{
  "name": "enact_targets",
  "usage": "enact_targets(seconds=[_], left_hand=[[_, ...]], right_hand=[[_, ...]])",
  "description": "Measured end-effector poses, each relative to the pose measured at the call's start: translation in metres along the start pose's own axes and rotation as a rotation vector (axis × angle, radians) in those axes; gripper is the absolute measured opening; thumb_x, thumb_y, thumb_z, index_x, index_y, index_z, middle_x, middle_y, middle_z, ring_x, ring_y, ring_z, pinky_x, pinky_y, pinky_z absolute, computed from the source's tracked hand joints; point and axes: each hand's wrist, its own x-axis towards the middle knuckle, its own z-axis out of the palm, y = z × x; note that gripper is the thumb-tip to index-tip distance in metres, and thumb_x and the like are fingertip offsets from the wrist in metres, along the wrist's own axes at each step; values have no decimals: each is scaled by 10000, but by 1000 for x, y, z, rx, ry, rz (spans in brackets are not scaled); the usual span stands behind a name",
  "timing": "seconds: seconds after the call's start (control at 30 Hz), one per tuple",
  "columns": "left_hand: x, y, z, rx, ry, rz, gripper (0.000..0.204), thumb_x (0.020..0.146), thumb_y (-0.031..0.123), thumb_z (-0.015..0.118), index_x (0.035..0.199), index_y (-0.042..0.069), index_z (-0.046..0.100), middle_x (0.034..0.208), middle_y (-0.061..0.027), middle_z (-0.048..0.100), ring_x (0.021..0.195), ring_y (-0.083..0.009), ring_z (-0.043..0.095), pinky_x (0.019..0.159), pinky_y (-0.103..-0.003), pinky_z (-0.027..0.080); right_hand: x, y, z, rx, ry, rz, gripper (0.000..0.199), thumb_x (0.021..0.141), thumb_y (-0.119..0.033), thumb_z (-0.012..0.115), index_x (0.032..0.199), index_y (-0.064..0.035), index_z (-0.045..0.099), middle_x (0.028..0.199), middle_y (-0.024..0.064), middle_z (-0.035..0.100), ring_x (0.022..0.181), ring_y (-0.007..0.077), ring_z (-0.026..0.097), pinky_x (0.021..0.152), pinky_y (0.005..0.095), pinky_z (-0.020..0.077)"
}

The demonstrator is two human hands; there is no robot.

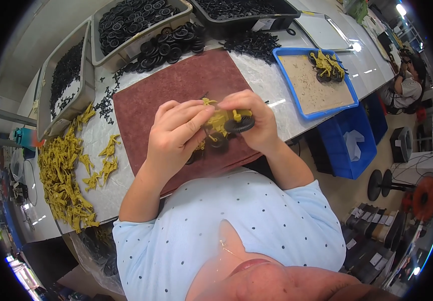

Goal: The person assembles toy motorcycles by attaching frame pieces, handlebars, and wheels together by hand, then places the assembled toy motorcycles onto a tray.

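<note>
Over the dark red cloth [176, 83], both hands grip a small yellow plastic toy vehicle [219, 122] fitted with black wheels. My left hand [171, 131] is closed on its left side, fingers bent over the top. My right hand [259, 123] wraps the other side, next to a black wheel [240, 124]. Fingers cover much of the toy's body, and slight blur hides its small parts. Left of the cloth lie a heap of loose yellow plastic parts [63, 175] and a few separate yellow ones [108, 145].
Bins of black wheels [105, 65], small black parts [43, 131] and more black pieces [216, 31] line the back and left. A blue tray [300, 108] at right holds yellow wheeled toys [328, 65]. Blue crates [344, 150] stand below; another person [404, 85] sits beyond.
</note>
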Motion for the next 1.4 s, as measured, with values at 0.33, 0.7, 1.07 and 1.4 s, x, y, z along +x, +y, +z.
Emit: enact_targets(seconds=[0.33,0.7,1.07,1.4], left_hand=[[-11,-11,21,191,108,31,404,661,-55,699,1059,-9,645,998,-121,660,934,-255,643,802,-382,475],[-36,4,89,236,-233,8,423,721,104,698,1121,10,599,1165,-139,557,1108,-289,521,904,-423,396],[-49,15,94,540,-353,-247,1018,643,257,807,1465,23,256,1069,-144,514,972,-283,505,867,-439,354],[-45,7,102,321,-379,-251,950,619,42,719,1464,55,286,993,-100,540,937,-243,535,866,-418,341]], right_hand=[[6,-6,-40,80,47,430,476,802,72,608,1262,-24,531,1212,120,550,1013,183,585,829,304,492],[-74,42,-76,-605,-92,900,520,822,-283,720,1195,27,532,1028,200,645,889,274,657,789,331,511],[-48,41,-74,-69,-90,1049,538,842,-202,701,1276,-4,452,1050,128,614,940,166,614,747,286,521],[-50,50,-82,512,-166,1049,459,898,-238,652,1288,-84,466,1046,60,610,855,99,585,684,244,514]])
